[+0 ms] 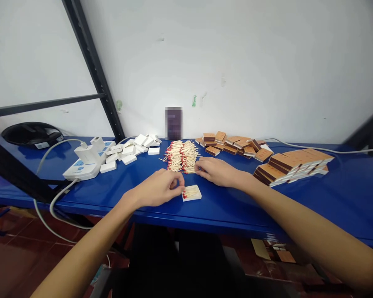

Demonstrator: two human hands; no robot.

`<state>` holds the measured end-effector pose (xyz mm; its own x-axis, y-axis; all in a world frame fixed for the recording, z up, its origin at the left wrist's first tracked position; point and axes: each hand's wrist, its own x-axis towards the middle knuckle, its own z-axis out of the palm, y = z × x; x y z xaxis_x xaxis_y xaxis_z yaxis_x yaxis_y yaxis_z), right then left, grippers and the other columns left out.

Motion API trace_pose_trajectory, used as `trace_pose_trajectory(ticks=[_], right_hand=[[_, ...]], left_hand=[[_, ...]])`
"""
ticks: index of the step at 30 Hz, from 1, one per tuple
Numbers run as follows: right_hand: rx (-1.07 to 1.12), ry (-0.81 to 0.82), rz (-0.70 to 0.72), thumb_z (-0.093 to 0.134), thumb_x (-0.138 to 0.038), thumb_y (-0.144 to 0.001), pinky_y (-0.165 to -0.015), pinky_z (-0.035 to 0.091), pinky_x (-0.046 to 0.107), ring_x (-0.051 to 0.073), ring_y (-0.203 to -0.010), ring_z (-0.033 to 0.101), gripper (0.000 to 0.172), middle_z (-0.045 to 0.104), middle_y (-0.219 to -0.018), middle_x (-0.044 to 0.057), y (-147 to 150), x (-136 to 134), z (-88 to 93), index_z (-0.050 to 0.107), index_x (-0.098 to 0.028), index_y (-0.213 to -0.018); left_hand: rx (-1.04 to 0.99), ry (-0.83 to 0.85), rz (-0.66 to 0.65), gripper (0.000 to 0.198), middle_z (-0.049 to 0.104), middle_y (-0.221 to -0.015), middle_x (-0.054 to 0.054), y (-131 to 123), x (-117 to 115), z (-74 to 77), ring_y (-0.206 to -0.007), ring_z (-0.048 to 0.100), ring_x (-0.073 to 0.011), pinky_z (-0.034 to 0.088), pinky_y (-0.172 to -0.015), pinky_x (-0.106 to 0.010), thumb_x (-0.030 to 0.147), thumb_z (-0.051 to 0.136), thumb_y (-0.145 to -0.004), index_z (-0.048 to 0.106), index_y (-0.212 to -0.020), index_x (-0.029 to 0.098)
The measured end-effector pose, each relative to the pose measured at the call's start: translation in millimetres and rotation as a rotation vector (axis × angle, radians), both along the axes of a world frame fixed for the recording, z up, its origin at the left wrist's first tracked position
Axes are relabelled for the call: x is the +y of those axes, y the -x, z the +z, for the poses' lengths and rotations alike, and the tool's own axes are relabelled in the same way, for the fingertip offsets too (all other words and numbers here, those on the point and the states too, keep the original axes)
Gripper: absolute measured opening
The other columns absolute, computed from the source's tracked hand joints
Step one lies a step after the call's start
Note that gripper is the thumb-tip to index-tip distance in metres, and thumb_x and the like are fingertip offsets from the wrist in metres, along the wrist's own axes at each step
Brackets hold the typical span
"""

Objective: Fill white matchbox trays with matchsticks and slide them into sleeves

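A small white tray [192, 198] with several red-tipped matches in it lies near the front edge of the blue table. My left hand [164, 187] is at its left side, thumb and forefinger curled together by the red match heads; whatever is between them is too small to name. Behind the tray is a big pile of matches [182, 155], red heads in the middle and at the left. My right hand [214, 170] touches the pile's right front edge with its fingers pinched, and what they hold is hidden.
White trays [129, 150] lie heaped at the left, beside a power strip [83, 167] with cables. Brown matchbox sleeves [233, 144] are scattered at the back right, with stacked matchboxes [294, 163] farther right. A pixelated dark object [174, 123] leans on the wall.
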<state>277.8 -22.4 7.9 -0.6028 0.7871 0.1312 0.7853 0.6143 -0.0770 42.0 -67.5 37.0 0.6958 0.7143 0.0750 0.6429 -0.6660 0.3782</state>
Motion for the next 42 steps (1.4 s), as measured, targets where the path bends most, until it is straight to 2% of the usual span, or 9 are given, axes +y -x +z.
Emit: trace_pose_trajectory(ticks=[4, 9, 13, 19, 25, 28, 34, 37, 42], right_hand=[[-0.031, 0.000, 0.001, 0.042, -0.020, -0.096, -0.067, 0.035, 0.029, 0.019, -0.080, 0.055, 0.014, 0.062, -0.093, 0.008, 3.5, -5.9, 2.1, 0.055, -0.018, -0.090], [0.032, 0.035, 0.030, 0.044, -0.021, -0.095, -0.067, 0.036, 0.028, 0.017, -0.075, 0.053, 0.013, 0.061, -0.088, 0.007, 2.3, -21.9, 13.4, 0.053, -0.018, -0.087], [0.158, 0.071, 0.117, 0.047, -0.023, -0.093, -0.063, 0.034, 0.027, 0.015, -0.070, 0.049, 0.010, 0.059, -0.082, 0.003, 3.7, -42.3, 25.2, 0.052, -0.020, -0.085], [0.129, 0.120, 0.135, 0.047, -0.030, -0.095, -0.066, 0.036, 0.028, 0.016, -0.073, 0.052, 0.015, 0.061, -0.083, 0.003, 7.3, -56.1, 30.0, 0.055, -0.020, -0.087], [0.034, 0.010, 0.043, 0.043, -0.026, -0.097, -0.068, 0.037, 0.030, 0.019, -0.079, 0.055, 0.018, 0.062, -0.091, 0.007, 1.1, -26.2, 22.4, 0.057, -0.018, -0.089], [-0.022, 0.001, 0.039, 0.044, -0.025, -0.097, -0.068, 0.036, 0.030, 0.020, -0.082, 0.056, 0.016, 0.062, -0.094, 0.008, 0.9, -11.0, 15.4, 0.058, -0.018, -0.094], [0.016, 0.007, 0.119, 0.046, -0.024, -0.097, -0.071, 0.038, 0.029, 0.021, -0.089, 0.058, 0.013, 0.065, -0.098, 0.007, 4.4, -0.3, 3.1, 0.058, -0.019, -0.098], [0.021, 0.019, 0.097, 0.043, -0.026, -0.098, -0.070, 0.038, 0.029, 0.021, -0.087, 0.058, 0.016, 0.065, -0.095, 0.007, 6.8, 0.9, -0.6, 0.058, -0.019, -0.095], [-0.020, 0.037, 0.049, 0.041, -0.024, -0.098, -0.066, 0.035, 0.029, 0.019, -0.077, 0.055, 0.017, 0.063, -0.090, 0.007, 5.9, -5.3, 4.9, 0.055, -0.018, -0.090]], left_hand=[[-0.024, -0.014, 0.032, 0.022, 0.057, -0.060, 0.003, -0.6, -3.8, -2.2, -0.055, 0.050, -0.0136, 0.033, -0.056, -0.026, 0.034, 0.051, -0.092, 0.067, -0.087, 0.020], [-0.028, -0.185, 0.211, 0.023, 0.067, -0.071, -0.001, -1.3, 24.8, -18.0, -0.066, 0.061, -0.0183, 0.038, -0.062, -0.027, 0.030, 0.047, -0.095, 0.067, -0.100, 0.021], [0.126, -0.273, 0.217, 0.020, 0.071, -0.086, -0.006, -9.4, 42.6, -25.9, -0.081, 0.066, -0.0247, 0.043, -0.065, -0.029, 0.028, 0.050, -0.093, 0.066, -0.104, 0.022], [0.186, -0.282, 0.206, 0.018, 0.070, -0.087, -0.008, -17.5, 47.4, -28.1, -0.085, 0.067, -0.0264, 0.045, -0.071, -0.031, 0.024, 0.046, -0.093, 0.063, -0.095, 0.020], [0.221, -0.277, 0.221, 0.023, 0.069, -0.089, -0.012, -11.3, 35.4, -25.0, -0.079, 0.066, -0.0288, 0.044, -0.067, -0.034, 0.025, 0.038, -0.097, 0.059, -0.103, 0.017], [0.158, -0.250, 0.214, 0.020, 0.069, -0.084, -0.006, -8.3, 15.8, -17.5, -0.074, 0.064, -0.0235, 0.041, -0.062, -0.030, 0.027, 0.040, -0.096, 0.058, -0.102, 0.020], [-0.018, -0.035, 0.083, 0.017, 0.062, -0.064, 0.002, -7.6, -18.9, -6.3, -0.058, 0.056, -0.0157, 0.034, -0.055, -0.027, 0.026, 0.047, -0.092, 0.063, -0.087, 0.021], [-0.062, -0.077, 0.131, 0.021, 0.063, -0.064, 0.002, -8.0, -6.4, -9.8, -0.059, 0.056, -0.0158, 0.036, -0.057, -0.027, 0.028, 0.045, -0.093, 0.064, -0.088, 0.021], [0.026, -0.230, 0.235, 0.023, 0.069, -0.078, -0.003, -17.5, 35.7, -17.2, -0.072, 0.063, -0.0198, 0.042, -0.065, -0.029, 0.028, 0.043, -0.096, 0.064, -0.097, 0.020]])
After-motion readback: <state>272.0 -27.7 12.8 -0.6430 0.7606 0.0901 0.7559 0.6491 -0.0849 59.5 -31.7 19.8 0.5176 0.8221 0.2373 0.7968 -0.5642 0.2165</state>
